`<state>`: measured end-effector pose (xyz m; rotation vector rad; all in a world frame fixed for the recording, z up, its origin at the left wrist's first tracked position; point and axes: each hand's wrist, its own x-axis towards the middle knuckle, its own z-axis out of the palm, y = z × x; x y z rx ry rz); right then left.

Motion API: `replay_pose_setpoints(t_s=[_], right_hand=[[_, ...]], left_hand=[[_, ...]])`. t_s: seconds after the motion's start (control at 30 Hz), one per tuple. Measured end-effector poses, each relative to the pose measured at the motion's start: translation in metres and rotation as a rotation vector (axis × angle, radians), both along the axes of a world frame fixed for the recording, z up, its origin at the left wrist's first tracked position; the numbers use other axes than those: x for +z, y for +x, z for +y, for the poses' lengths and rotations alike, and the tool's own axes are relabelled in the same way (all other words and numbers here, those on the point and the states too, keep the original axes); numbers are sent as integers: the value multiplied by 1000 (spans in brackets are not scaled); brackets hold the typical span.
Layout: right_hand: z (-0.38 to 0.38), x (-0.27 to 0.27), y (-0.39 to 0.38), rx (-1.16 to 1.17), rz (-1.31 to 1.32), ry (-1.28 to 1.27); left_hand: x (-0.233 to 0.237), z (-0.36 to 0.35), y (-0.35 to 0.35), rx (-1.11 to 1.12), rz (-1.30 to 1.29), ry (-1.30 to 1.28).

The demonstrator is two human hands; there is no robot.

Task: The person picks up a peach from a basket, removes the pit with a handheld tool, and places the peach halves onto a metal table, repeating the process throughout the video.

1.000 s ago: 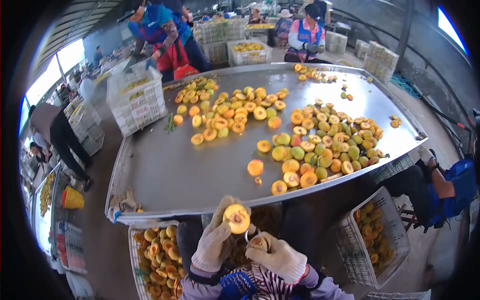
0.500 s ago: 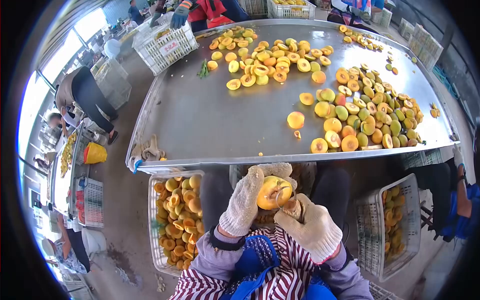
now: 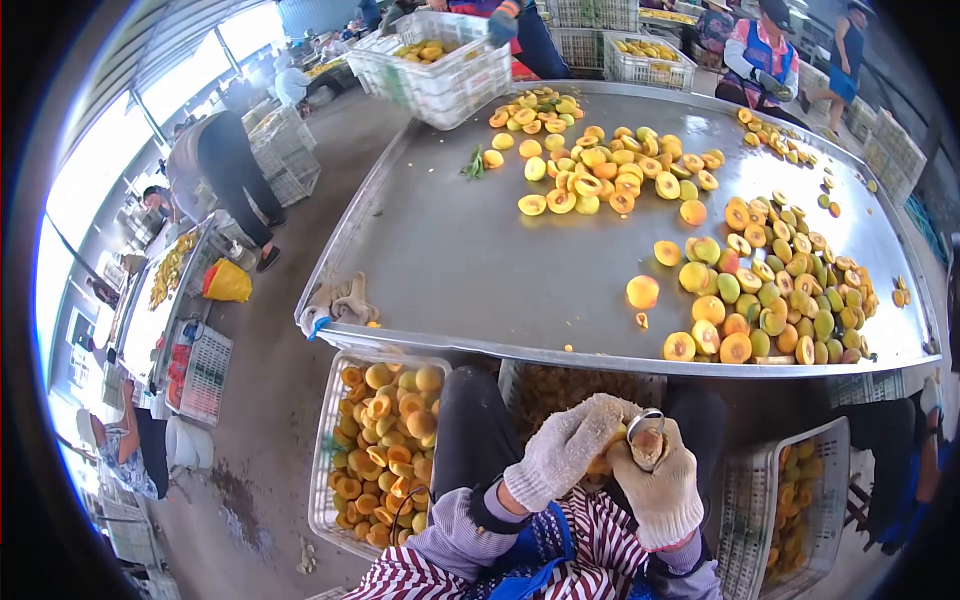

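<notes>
My left hand [image 3: 570,450], in a pale knitted glove, is closed around a yellow fruit [image 3: 598,466] that shows only in a small patch between the hands. My right hand [image 3: 655,485], gloved too, grips a tool with a curved metal loop [image 3: 645,418] and a brownish handle end. The two hands touch each other above my lap. Beyond them, halved and whole fruits [image 3: 775,290] are piled on the right of the metal table [image 3: 470,270], with another group of halves [image 3: 600,170] farther back.
A crate of fruit halves [image 3: 385,450] stands left of my knees, another crate [image 3: 780,500] on the right. Gloves [image 3: 340,300] lie at the table's near left corner. A person's gloved hand [image 3: 503,25] is at a white crate [image 3: 430,75] by the far left edge.
The view has shifted, so the table sits farther right and lower. My hands have closed together, covering most of the fruit. The far crate has moved along the table edge and tilts less.
</notes>
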<state>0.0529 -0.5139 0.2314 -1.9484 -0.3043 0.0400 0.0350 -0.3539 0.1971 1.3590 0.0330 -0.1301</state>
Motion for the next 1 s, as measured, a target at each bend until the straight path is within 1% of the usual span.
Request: replay_pose_setpoints(t_s=[0.03, 0.1, 0.13, 0.2, 0.23, 0.27, 0.33, 0.43, 0.53, 0.57, 0.7, 0.77, 0.8, 0.87, 0.9, 0.97, 1.0], right_hand=[[-1, 4, -1, 28, 42, -29], [1, 0, -2, 15, 6, -27], [2, -1, -4, 4, -19, -28], [4, -7, -8, 103, 59, 71], [4, -4, -12, 133, 57, -14], [4, 2, -14, 164, 60, -102], [3, 6, -13, 161, 92, -88], [2, 8, -9, 174, 16, -105], [3, 11, -9, 189, 46, -151], [4, 6, -9, 180, 7, -130], [1, 3, -12, 188, 28, -145], [0, -2, -13, 207, 12, -60], [-2, -3, -13, 203, 16, -62], [-5, -3, -11, 280, 235, 96], [-5, -2, -10, 276, 235, 96], [-5, 1, -9, 282, 370, 131], [-6, 0, -10, 277, 371, 129]], left_hand=[[1, -1, -2, 1, -4, 2], [5, -5, -3, 73, -66, 184], [6, -5, 0, 69, -68, 184], [9, -5, 5, 172, -136, 29], [22, 7, 9, 144, -241, 181], [41, 5, 9, 201, -65, -57], [36, 11, 13, 224, 38, -242], [31, 12, 8, 231, 48, -188], [38, 8, 3, 196, 58, -182], [38, 7, 2, 202, 56, -170], [39, 5, -3, 179, 25, -144], [30, 2, -10, 167, 51, -206], [28, -4, -13, 163, 55, -208], [23, -19, -16, 253, -90, -308], [19, -16, -16, 201, -80, -339], [19, -17, -13, 181, -125, -299], [21, -18, -10, 167, -173, -259]])
